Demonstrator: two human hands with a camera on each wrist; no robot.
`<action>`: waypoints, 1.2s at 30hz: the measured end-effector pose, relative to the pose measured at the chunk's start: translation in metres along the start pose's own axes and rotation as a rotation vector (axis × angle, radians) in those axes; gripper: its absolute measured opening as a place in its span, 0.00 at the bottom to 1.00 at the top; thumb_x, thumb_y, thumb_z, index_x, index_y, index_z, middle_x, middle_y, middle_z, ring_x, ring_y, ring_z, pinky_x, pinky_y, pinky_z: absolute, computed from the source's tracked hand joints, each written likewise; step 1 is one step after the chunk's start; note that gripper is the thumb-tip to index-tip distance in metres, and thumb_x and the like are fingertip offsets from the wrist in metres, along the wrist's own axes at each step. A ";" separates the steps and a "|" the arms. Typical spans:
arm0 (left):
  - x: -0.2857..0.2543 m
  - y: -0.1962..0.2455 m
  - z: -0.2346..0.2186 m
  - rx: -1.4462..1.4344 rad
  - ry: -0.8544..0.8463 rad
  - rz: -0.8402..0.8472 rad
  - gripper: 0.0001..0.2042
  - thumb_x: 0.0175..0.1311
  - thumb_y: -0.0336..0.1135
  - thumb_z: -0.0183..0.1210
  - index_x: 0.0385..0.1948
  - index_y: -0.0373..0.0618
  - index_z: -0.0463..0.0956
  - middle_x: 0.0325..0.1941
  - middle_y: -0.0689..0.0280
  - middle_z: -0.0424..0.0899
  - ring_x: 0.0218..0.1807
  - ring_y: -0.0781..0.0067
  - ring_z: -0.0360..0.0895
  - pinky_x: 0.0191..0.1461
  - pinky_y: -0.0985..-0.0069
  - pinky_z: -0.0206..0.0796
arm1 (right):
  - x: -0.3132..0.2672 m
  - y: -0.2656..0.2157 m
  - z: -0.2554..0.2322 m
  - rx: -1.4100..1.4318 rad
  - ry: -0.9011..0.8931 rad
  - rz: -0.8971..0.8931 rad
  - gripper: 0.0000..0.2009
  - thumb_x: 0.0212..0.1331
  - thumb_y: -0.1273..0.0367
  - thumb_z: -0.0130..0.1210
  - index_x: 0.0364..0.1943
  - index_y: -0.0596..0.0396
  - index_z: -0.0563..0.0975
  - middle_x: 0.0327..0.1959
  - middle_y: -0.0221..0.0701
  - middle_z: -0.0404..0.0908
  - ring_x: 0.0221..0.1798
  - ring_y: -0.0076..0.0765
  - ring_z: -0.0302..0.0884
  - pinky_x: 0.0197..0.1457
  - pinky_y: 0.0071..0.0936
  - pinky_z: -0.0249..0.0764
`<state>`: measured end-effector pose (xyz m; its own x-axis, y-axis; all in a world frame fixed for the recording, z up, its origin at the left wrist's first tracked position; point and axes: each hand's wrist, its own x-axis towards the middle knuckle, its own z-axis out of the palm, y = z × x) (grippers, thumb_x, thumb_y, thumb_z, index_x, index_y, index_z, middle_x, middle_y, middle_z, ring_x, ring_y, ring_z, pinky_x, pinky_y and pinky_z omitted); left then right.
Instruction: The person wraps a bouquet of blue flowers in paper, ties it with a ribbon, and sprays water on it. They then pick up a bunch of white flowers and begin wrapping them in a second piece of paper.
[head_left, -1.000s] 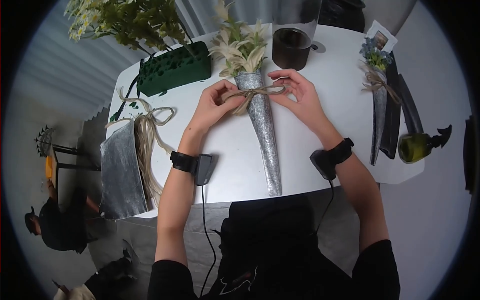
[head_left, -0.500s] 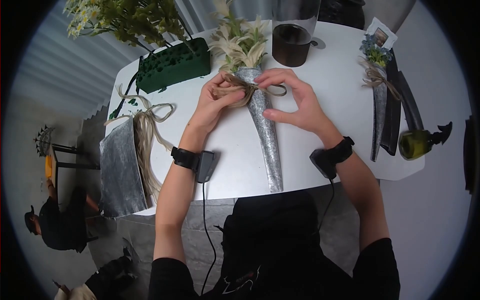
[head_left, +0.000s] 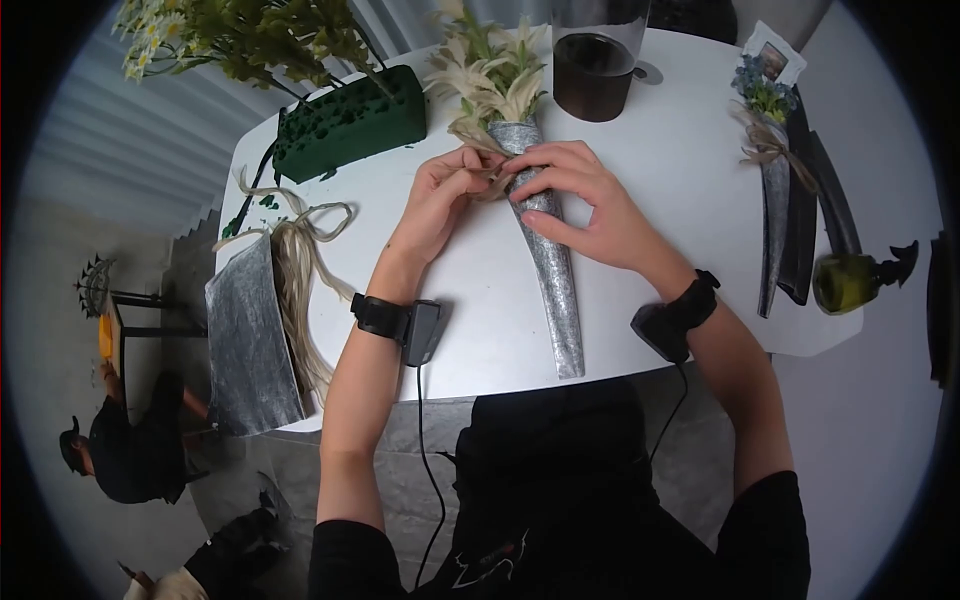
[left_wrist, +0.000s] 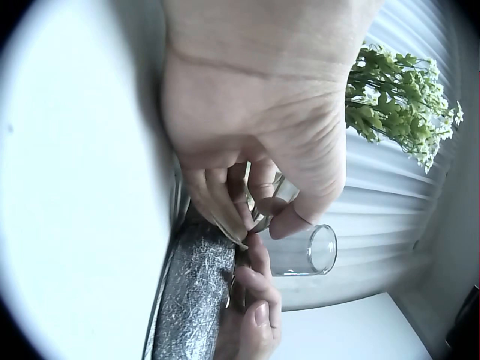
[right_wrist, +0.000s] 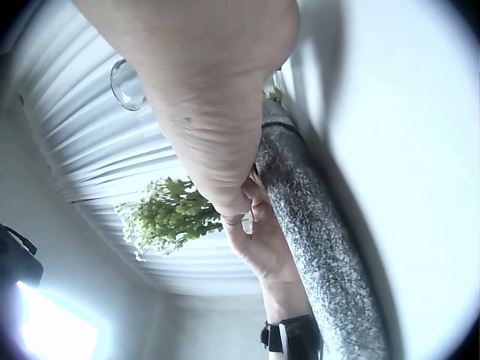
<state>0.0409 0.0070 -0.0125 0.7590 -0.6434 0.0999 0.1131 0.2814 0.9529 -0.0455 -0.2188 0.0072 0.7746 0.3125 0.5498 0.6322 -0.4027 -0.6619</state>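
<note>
A silvery mottled cone [head_left: 552, 265] lies on the white table, pale cream flowers [head_left: 497, 75] sticking out of its wide end. Raffia [head_left: 487, 183] is tied round the cone below its rim. The left hand [head_left: 436, 205] pinches the raffia at the cone's left side, thumb against fingers. Across the cone from the right reaches the right hand [head_left: 590, 205], its fingertips at the knot, thumb lying on the cone. In the left wrist view the fingertips of both hands meet beside the cone [left_wrist: 193, 296]; whether the right fingers pinch a strand is hard to tell.
Green foam block [head_left: 350, 122] with stems stands back left; dark-bottomed clear vase [head_left: 592, 75] at the back. A grey sheet [head_left: 252, 345] and loose raffia [head_left: 293, 265] lie left. At right are another cone [head_left: 773, 220], a photo frame [head_left: 774, 58] and a green bottle [head_left: 846, 283].
The right hand has moved left over the cone to the knot. The left hand has drawn the raffia loops in; they are now mostly covered by fingers. The view has shifted slightly.
</note>
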 end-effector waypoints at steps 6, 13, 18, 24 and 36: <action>0.000 0.004 0.004 -0.027 0.070 -0.007 0.04 0.61 0.24 0.53 0.28 0.44 0.69 0.50 0.63 0.81 0.53 0.77 0.76 0.60 0.78 0.66 | 0.000 0.000 0.000 -0.065 0.014 0.013 0.10 0.56 0.68 0.66 0.43 0.51 0.84 0.59 0.25 0.81 0.68 0.44 0.64 0.72 0.42 0.62; 0.001 0.001 0.003 -0.042 0.044 0.007 0.04 0.61 0.22 0.54 0.29 0.44 0.69 0.50 0.62 0.83 0.53 0.76 0.77 0.60 0.77 0.67 | -0.002 0.004 0.003 -0.055 0.039 0.014 0.10 0.60 0.67 0.64 0.44 0.52 0.85 0.58 0.26 0.82 0.68 0.44 0.63 0.72 0.41 0.62; 0.001 0.004 0.006 -0.031 0.071 0.009 0.05 0.61 0.22 0.55 0.28 0.43 0.70 0.50 0.60 0.83 0.53 0.75 0.78 0.60 0.77 0.68 | 0.000 0.003 0.002 -0.058 0.068 0.044 0.10 0.61 0.68 0.63 0.45 0.52 0.86 0.56 0.25 0.83 0.64 0.42 0.66 0.69 0.38 0.65; 0.002 -0.002 0.002 -0.084 0.079 0.050 0.03 0.63 0.23 0.54 0.29 0.41 0.72 0.47 0.61 0.84 0.51 0.74 0.80 0.61 0.77 0.70 | 0.001 0.006 -0.001 -0.054 0.209 0.026 0.09 0.56 0.71 0.67 0.42 0.53 0.87 0.50 0.24 0.86 0.58 0.36 0.71 0.64 0.34 0.68; 0.003 0.002 0.009 -0.090 0.135 0.036 0.06 0.72 0.27 0.51 0.45 0.35 0.74 0.53 0.51 0.85 0.57 0.63 0.83 0.63 0.72 0.76 | 0.000 0.000 -0.003 0.212 0.179 0.221 0.09 0.52 0.76 0.68 0.39 0.58 0.85 0.47 0.27 0.85 0.28 0.20 0.70 0.32 0.19 0.68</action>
<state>0.0380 -0.0010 -0.0078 0.8421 -0.5320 0.0884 0.1367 0.3691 0.9193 -0.0461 -0.2209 0.0087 0.8901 0.0747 0.4496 0.4531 -0.2502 -0.8556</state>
